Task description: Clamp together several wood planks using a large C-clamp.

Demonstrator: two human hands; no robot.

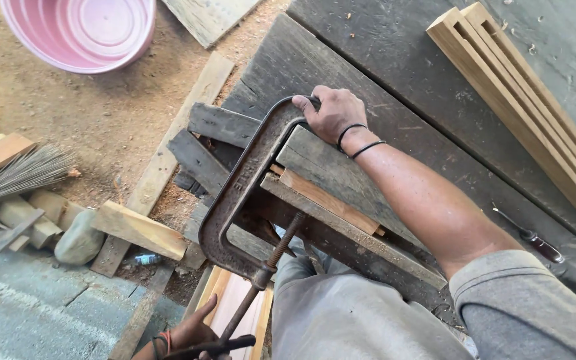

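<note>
Head view: right hand [331,113] grips the rusty C-clamp [235,193] frame; left hand [191,333] clutches its handle bar [211,347].

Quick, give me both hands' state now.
Left hand: closed on the dark metal turning bar of the clamp screw.
Right hand: gripping the rusty iron C-clamp.

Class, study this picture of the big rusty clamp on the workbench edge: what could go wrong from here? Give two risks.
1. The right hand grips the top of the rusty C-clamp close to its jaw; fingers might get pinched against the light wood strip if the clamp slips.
2. The left hand turns the screw handle below the bench edge. The heavy clamp could swing or drop toward the person's legs if its grip fails.
</note>
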